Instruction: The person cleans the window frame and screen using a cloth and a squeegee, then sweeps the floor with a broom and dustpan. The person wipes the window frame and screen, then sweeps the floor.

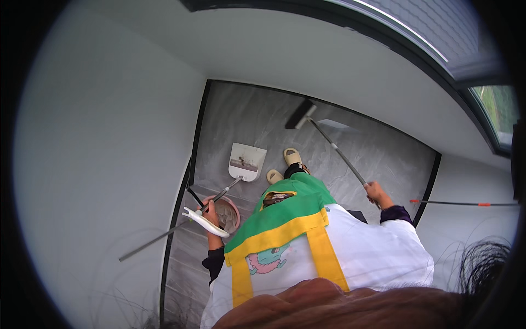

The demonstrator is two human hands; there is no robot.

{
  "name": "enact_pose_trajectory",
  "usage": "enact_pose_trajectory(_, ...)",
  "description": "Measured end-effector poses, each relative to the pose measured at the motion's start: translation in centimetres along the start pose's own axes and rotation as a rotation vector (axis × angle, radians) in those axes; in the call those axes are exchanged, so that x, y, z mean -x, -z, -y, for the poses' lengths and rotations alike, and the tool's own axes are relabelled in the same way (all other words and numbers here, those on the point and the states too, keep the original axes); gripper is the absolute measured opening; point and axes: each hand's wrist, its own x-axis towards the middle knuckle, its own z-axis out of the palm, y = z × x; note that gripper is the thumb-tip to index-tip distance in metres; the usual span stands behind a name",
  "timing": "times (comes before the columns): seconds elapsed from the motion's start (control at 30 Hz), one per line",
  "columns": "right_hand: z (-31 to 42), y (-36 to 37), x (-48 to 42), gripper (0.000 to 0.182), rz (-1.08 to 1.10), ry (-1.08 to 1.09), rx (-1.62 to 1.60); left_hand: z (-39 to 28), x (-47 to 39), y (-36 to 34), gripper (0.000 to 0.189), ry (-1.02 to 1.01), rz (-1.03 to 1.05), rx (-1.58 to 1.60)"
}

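My right hand (374, 192) grips the grey pole of a broom (341, 154). Its dark, flat head (301, 114) is on or just over the grey floor near the far wall. In my left hand (211, 214) is the pole of a long-handled dustpan (248, 158), just below its white top handle (205, 223). The white pan has a row of comb teeth and holds some dark debris (242, 159). It lies to the left of my slippers (292, 156), its open edge towards the far wall.
Beneath my left hand stands a pink bin (228, 214) with a liner. Another grey pole (148, 244) leans by the left wall. A thin dark pole with orange bands (448, 202) is at the right wall. Black skirting (201, 119) edges the marbled floor (246, 111); a window (493, 111) is upper right.
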Motion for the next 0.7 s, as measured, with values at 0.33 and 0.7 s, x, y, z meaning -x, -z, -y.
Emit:
enact_pose_trajectory(0.33, -20.8, -17.5, 13.5, 0.028, -0.138, -0.418, -0.451, 7.6, -3.2, 1.6, 0.02, -0.117, 0.203, -0.051)
enact_pose_trajectory(0.7, -16.5, -36.1, 9.7, 0.04, -0.222, -0.526, -0.601, 16.1, -11.7, 1.9, 0.027, -0.41, 0.25, -0.147)
